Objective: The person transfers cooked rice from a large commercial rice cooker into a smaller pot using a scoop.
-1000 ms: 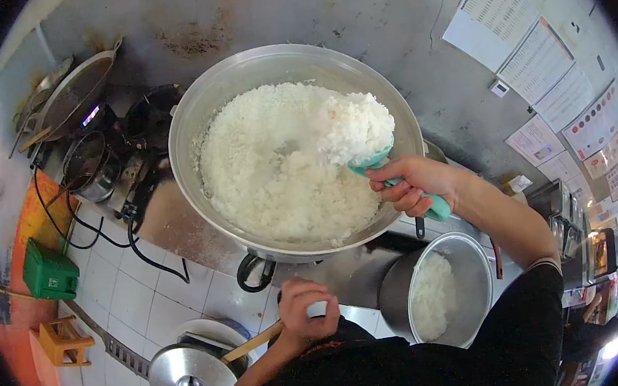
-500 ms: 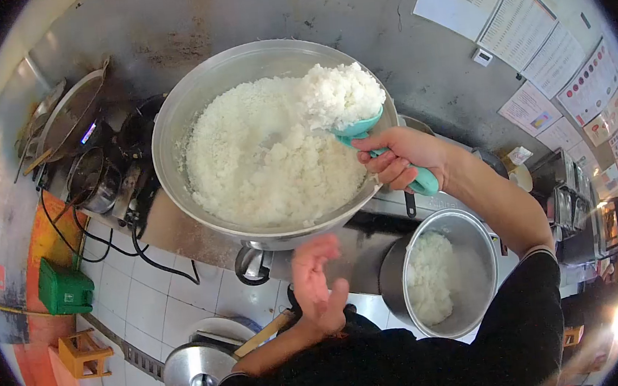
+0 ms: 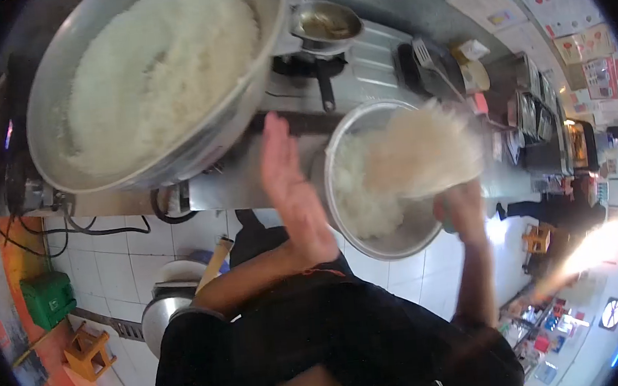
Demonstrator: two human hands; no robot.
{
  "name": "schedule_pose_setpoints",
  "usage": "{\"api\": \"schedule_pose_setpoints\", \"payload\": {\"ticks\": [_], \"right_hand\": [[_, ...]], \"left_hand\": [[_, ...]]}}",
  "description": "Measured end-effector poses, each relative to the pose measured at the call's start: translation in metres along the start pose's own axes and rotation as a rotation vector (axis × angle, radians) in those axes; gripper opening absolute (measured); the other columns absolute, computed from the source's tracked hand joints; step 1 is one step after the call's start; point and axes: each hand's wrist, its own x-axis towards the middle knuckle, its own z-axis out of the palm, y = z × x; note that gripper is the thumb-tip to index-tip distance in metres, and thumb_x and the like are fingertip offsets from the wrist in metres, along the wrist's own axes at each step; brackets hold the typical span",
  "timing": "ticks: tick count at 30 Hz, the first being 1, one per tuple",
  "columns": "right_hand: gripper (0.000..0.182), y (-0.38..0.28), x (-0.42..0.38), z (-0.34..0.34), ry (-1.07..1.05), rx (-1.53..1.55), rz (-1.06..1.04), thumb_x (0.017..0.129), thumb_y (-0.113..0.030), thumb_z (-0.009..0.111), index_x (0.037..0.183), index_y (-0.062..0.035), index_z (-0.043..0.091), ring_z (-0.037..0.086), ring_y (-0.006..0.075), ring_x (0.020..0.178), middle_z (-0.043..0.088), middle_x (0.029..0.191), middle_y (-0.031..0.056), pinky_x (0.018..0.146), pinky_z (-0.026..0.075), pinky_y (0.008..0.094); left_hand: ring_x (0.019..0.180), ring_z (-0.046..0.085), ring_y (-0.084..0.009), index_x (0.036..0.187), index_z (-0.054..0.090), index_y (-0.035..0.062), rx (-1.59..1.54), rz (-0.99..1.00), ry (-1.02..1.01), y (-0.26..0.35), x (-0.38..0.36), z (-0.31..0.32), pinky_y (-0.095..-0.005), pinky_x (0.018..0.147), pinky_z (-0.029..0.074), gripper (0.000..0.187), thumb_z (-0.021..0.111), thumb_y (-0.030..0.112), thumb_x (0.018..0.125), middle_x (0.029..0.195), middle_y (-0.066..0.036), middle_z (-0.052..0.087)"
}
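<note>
I am looking down at a wide, round, dull-silver metal basin (image 3: 244,118) heaped with grainy, clumped white cooked rice (image 3: 151,67), sitting on the stainless steel bench (image 3: 249,180). Just beside it, lower and to the right, a smaller round metal pot (image 3: 401,240) is holding more white rice (image 3: 364,188) against its smooth inner wall. A motion-blurred pale mass of rice (image 3: 423,150) is hanging over that pot. My right hand (image 3: 463,210) is sitting under this mass at the pot's rim, forearm rising from below; it is too blurred for me to tell how its fingers are closed or what they grip. My left hand (image 3: 293,194) is standing upright between basin and pot, palm flat, fingers (image 3: 275,141) straight and together, holding nothing, its black sleeve (image 3: 210,326) below.
</note>
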Motion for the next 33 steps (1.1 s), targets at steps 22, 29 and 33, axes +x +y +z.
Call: {"api": "schedule_pose_setpoints", "payload": {"ticks": [22, 29, 33], "right_hand": [[0.034, 0.142, 0.116, 0.038, -0.148, -0.850, -0.111, 0.081, -0.006, 0.047, 0.112, 0.0084, 0.052, 0.064, 0.0439, 0.085, 0.064, 0.084, 0.0282, 0.077, 0.052, 0.0468], [0.047, 0.128, 0.025, -0.010, -0.551, -1.308, -0.130, 0.086, -0.008, 0.046, 0.129, 0.0090, 0.041, 0.067, 0.0360, 0.085, 0.064, 0.091, 0.0266, 0.072, 0.056, 0.0446], [0.041, 0.141, 0.071, -0.042, -0.437, -1.455, -0.008, 0.087, -0.009, 0.048, 0.124, 0.0077, 0.044, 0.068, 0.0344, 0.084, 0.065, 0.091, 0.0243, 0.068, 0.056, 0.0436]], "left_hand": [[0.092, 0.053, -0.0105, 0.124, 0.047, -0.0015, 0.320, -0.603, 0.180, -0.045, -0.124, -0.023, -0.0243, 0.083, 0.042, 0.031, 0.051, 0.010, 0.095, 0.104, -0.006, 0.057], [0.082, 0.057, -0.0077, 0.113, 0.059, -0.0044, 0.313, -0.873, 0.186, -0.034, -0.117, -0.037, -0.0208, 0.076, 0.045, 0.025, 0.061, 0.007, 0.090, 0.093, -0.004, 0.063], [0.080, 0.057, -0.0068, 0.109, 0.061, -0.0048, 0.308, -0.759, 0.179, -0.043, -0.122, -0.043, -0.0200, 0.072, 0.045, 0.023, 0.063, 0.007, 0.089, 0.091, -0.003, 0.064]]}}
